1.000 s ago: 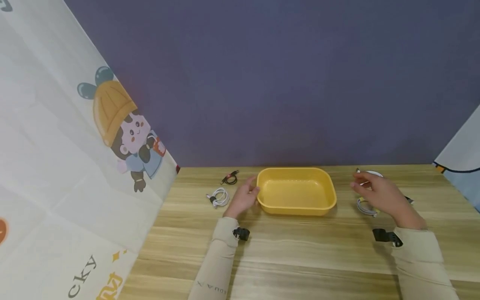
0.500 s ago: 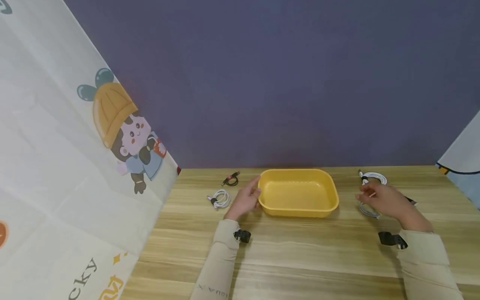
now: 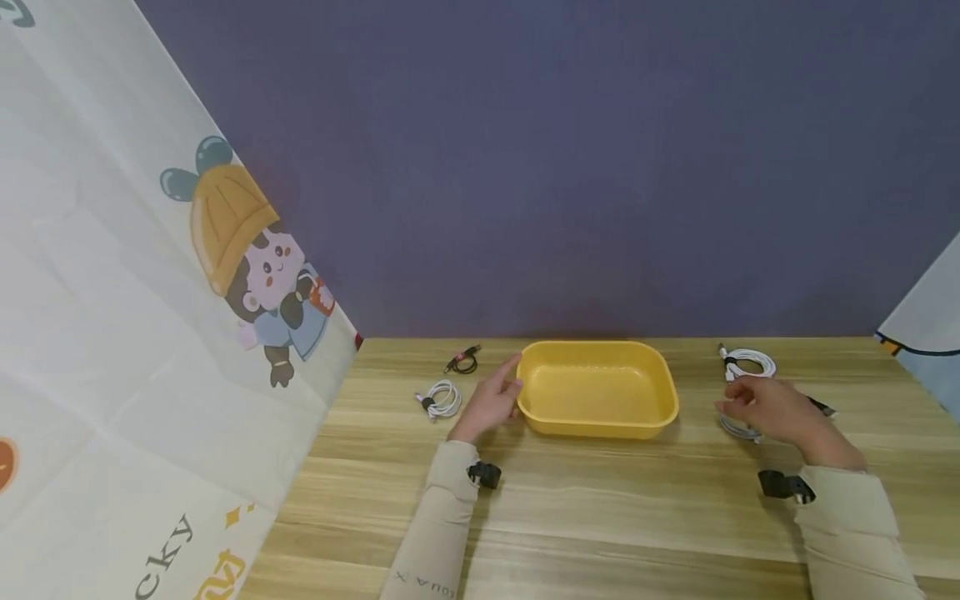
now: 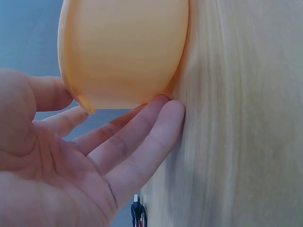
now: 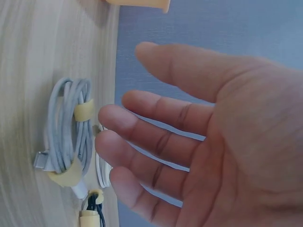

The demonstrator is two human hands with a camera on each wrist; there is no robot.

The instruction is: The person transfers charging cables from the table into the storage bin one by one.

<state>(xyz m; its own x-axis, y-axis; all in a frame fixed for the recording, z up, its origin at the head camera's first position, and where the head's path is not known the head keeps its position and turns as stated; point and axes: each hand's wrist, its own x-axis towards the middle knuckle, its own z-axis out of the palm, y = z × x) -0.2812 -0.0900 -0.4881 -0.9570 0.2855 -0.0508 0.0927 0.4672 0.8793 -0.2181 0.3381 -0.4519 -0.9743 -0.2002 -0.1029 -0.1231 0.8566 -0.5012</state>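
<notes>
My left hand (image 3: 489,404) touches the left end of a yellow plastic bin (image 3: 598,431). In the left wrist view its thumb lies at the rim, and the extended fingers (image 4: 147,146) reach along the bin's end, low by the table. My right hand (image 3: 776,410) hovers over a coiled grey cable (image 3: 738,432), holding nothing. Seen from the right wrist, its fingers are loosely bent and apart from the grey cable (image 5: 70,123), which is bound with yellow straps. A coiled white cable (image 3: 752,363) lies just behind this hand.
Left of the bin lie a black cable (image 3: 465,361) and another white cable (image 3: 441,400), both coiled. Partly hidden beyond the right hand is a dark cable (image 3: 822,406). A dark blue panel (image 3: 585,167) rises along the wooden table's (image 3: 585,517) back edge.
My right hand has shifted slightly right and toward me, uncovering the white cable behind it. The left hand stays at the bin. The head view has shifted a little.
</notes>
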